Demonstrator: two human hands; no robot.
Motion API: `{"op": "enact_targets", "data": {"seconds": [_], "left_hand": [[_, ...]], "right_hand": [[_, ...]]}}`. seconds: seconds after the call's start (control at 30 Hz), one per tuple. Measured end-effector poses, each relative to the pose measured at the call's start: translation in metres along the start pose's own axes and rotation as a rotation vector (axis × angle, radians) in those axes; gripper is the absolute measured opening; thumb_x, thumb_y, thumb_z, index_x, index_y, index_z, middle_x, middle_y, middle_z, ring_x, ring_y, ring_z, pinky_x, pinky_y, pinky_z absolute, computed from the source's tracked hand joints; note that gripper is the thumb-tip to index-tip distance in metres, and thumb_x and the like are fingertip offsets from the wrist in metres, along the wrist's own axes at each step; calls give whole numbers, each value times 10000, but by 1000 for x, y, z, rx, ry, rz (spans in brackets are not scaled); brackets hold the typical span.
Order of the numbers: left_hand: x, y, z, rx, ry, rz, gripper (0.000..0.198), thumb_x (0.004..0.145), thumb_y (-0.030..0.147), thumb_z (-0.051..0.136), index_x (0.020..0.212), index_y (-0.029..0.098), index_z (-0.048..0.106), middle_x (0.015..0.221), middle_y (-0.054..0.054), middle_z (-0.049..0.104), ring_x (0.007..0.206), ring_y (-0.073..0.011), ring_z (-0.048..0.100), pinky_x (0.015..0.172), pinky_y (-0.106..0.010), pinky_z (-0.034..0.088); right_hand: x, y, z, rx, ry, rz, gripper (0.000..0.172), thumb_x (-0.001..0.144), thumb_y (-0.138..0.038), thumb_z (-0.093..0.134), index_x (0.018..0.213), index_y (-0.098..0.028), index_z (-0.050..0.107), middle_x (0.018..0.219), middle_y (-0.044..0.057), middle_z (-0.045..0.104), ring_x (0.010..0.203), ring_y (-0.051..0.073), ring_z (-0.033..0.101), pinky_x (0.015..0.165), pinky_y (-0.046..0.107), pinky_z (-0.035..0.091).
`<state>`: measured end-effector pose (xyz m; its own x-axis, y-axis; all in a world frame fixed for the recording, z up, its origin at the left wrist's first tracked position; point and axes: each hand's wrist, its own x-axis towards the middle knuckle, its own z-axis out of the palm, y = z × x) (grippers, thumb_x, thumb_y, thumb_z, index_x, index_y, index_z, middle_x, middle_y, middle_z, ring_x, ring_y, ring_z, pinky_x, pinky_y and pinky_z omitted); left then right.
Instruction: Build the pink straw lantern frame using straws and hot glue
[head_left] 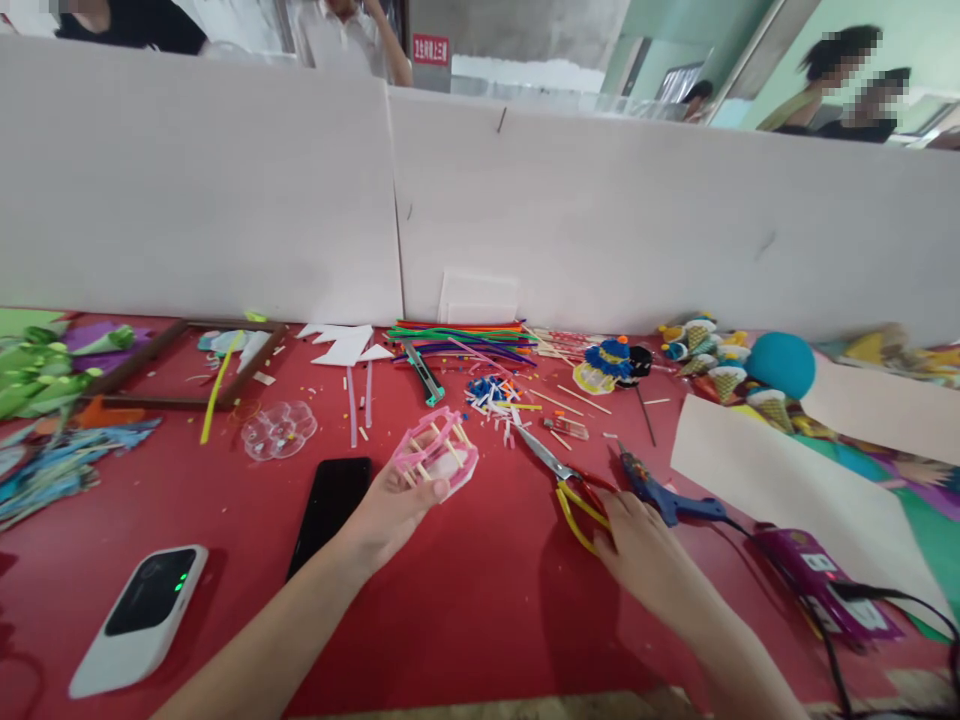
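Note:
My left hand (397,505) grips a small pink craft frame (435,450) between thumb and fingers. The frame has pink strips at top and bottom, joined by short pale wooden sticks, with a white base. My right hand (637,530) is at the red and yellow handles of metal scissors (551,460), its fingers curled over them; the fingertips are partly hidden. The blades point up and left toward a heap of small cut white and blue pieces (491,392). Just right of the right hand lies a blue glue gun (660,490).
A black phone (330,505) and a white device (142,615) lie at left. Behind are a green utility knife (425,375), pipe cleaners (457,335) and a clear flower-shaped tray (279,430). A purple power unit (821,585) with cables sits at right. White panels (600,220) stand behind.

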<state>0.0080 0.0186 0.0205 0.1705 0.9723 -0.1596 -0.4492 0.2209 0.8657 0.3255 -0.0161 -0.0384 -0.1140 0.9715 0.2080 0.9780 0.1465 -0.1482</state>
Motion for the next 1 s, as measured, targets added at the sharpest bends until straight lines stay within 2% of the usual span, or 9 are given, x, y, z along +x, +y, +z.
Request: {"op": "enact_targets", "data": {"seconds": [0.13, 0.23, 0.3, 0.37, 0.47, 0.57, 0.67, 0.83, 1.0], "left_hand": [[-2, 6, 1, -52, -31, -62, 515, 582, 317, 935, 1046, 221, 733, 1094, -95, 768, 1135, -321, 695, 1008, -459, 542], [-2, 10, -2, -77, 23, -97, 446, 581, 302, 934, 972, 190, 753, 1042, -97, 781, 1073, -293, 719, 885, -354, 590], [-1, 10, -7, -89, 84, -127, 365, 653, 309, 891, 962, 173, 752, 1052, -103, 779, 1043, -267, 725, 818, -308, 601], [2, 9, -11, -129, 151, -151, 250, 753, 319, 812, 937, 165, 742, 1070, -101, 772, 1040, -248, 723, 828, -309, 611], [4, 6, -13, -191, 226, -174, 164, 847, 320, 712, 905, 167, 719, 1053, -83, 769, 1050, -227, 723, 938, -337, 599], [1, 7, -10, -208, 210, -237, 247, 899, 387, 636, 892, 153, 714, 998, -107, 779, 1012, -234, 739, 955, -343, 591], [-3, 11, -6, -260, 196, -318, 373, 919, 471, 565, 845, 142, 724, 896, -134, 791, 890, -248, 757, 856, -364, 621], [-3, 14, -5, -254, 234, -349, 459, 885, 580, 569, 756, 158, 693, 712, -117, 764, 636, -219, 711, 535, -299, 582], [-2, 8, -8, -112, 262, -271, 471, 821, 654, 620, 900, 190, 609, 756, -92, 738, 641, -239, 719, 434, -270, 522]], "right_hand": [[2, 5, 10, -61, -40, 28, 303, 704, -117, 550, 976, -149, 680, 915, 140, 708, 827, 272, 685, 779, 366, 510], [10, 0, 1, -12, -39, 124, 234, 670, -177, 600, 899, -185, 652, 872, 103, 717, 732, 237, 669, 659, 311, 470], [16, -7, -7, 34, -21, 156, 115, 670, -222, 608, 785, -207, 607, 749, 72, 692, 639, 217, 630, 583, 289, 416], [24, -18, -15, 132, 27, 138, 51, 698, -262, 580, 709, -224, 547, 616, 31, 625, 549, 189, 568, 530, 271, 363], [37, -41, -25, 344, 131, 71, 147, 757, -344, 544, 667, -237, 495, 522, -12, 538, 456, 145, 475, 470, 252, 317], [47, -61, -28, 473, 205, 28, 240, 825, -448, 559, 743, -223, 562, 552, -15, 561, 467, 134, 485, 463, 240, 333], [48, -69, -23, 451, 211, -37, 312, 854, -521, 571, 788, -216, 587, 596, 0, 592, 494, 141, 511, 481, 244, 360], [37, -58, -12, 347, 203, -118, 351, 845, -547, 605, 912, -202, 593, 734, 52, 673, 623, 197, 629, 566, 270, 440], [36, -52, -15, 269, 212, -163, 276, 856, -492, 606, 863, -218, 573, 693, 31, 654, 583, 186, 622, 541, 264, 416]]}}
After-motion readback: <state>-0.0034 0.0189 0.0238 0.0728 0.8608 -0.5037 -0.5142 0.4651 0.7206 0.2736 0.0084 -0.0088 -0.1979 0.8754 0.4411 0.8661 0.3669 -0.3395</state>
